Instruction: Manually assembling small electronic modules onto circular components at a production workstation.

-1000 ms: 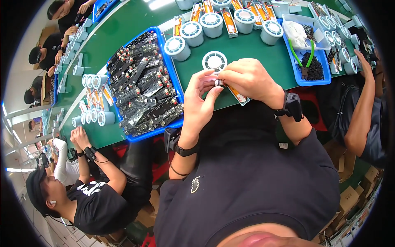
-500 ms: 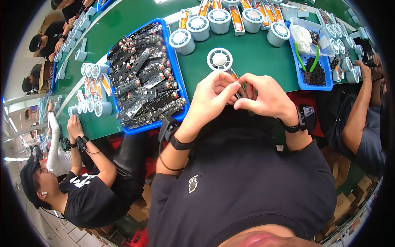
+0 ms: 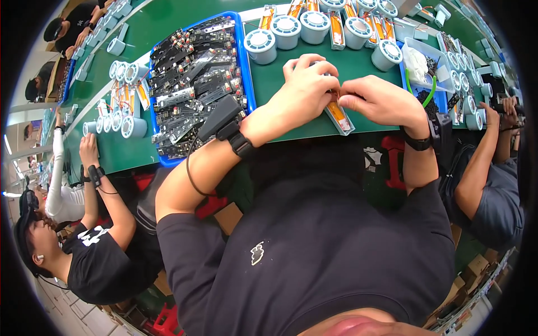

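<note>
My left hand [image 3: 309, 88] is closed over the upper part of a light-blue housing [image 3: 346, 132], hiding its round head. An open handle points toward me at the table's front edge, with an orange battery [image 3: 337, 115] lying in it. At the battery's upper end, beside my left fingertips, thin wires show. My right hand [image 3: 381, 102] comes in from the right, thumb and fingers pinched together close to those wires. Whatever sits in that pinch is too small to make out.
To the left lies a blue tray [image 3: 246, 73] heaped with dark circuit boards [image 3: 193, 84]. Round-headed light-blue units [image 3: 287, 32] line the far side. A blue bin [image 3: 441, 101] at right holds small black parts and green-handled pliers [image 3: 430, 92]. Co-workers sit on both sides.
My left hand has moved up and over the unit's round head. The handle has swung toward me, baring the orange battery. My right hand has shifted right and up, fingers now pinched.
</note>
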A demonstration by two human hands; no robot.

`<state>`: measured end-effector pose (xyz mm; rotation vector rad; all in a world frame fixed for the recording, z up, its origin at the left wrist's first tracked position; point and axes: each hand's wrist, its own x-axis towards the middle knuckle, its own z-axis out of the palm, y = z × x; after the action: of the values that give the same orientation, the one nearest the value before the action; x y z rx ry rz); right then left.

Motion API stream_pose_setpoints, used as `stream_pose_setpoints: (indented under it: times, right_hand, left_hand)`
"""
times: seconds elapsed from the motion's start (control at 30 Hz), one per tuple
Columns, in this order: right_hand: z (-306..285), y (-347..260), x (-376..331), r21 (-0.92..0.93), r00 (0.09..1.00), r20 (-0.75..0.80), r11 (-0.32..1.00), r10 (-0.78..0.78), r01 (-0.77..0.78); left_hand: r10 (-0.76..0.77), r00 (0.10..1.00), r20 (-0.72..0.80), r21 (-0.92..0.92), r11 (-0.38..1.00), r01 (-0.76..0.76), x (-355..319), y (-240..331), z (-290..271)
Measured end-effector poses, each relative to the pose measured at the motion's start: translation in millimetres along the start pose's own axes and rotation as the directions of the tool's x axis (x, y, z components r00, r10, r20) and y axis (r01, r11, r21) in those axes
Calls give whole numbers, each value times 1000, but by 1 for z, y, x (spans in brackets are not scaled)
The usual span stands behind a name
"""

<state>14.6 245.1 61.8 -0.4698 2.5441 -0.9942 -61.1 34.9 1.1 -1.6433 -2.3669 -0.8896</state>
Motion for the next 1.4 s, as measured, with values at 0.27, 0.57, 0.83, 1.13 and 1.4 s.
stream_pose_setpoints:
  times: [0.27, 0.57, 0.83, 1.13, 1.4]
  right_hand:
    - [24, 9, -8, -337, 902, -366, 936, -229, 101]
    - [46, 8, -11, 46, 896, -434, 996, 91, -79]
    - [23, -11, -18, -56, 926, -378, 998, -8, -15]
    - [16, -5, -4, -396, 930, -345, 918, -130, -19]
    - [49, 22, 9, -156, 840, -531, 987, -112, 33]
  left_hand:
    - [-85, 988, -125, -61, 995, 78, -7, 10, 7]
    - [-127, 978, -167, -101, 989, 111, -8, 16, 9]
    - [-177, 979, -101, -65, 983, 171, -6, 14, 5]
    - [-158, 984, -89, -111, 983, 148, -7, 13, 4]
    - [-187, 970, -156, -129, 977, 168, -7, 20, 5]
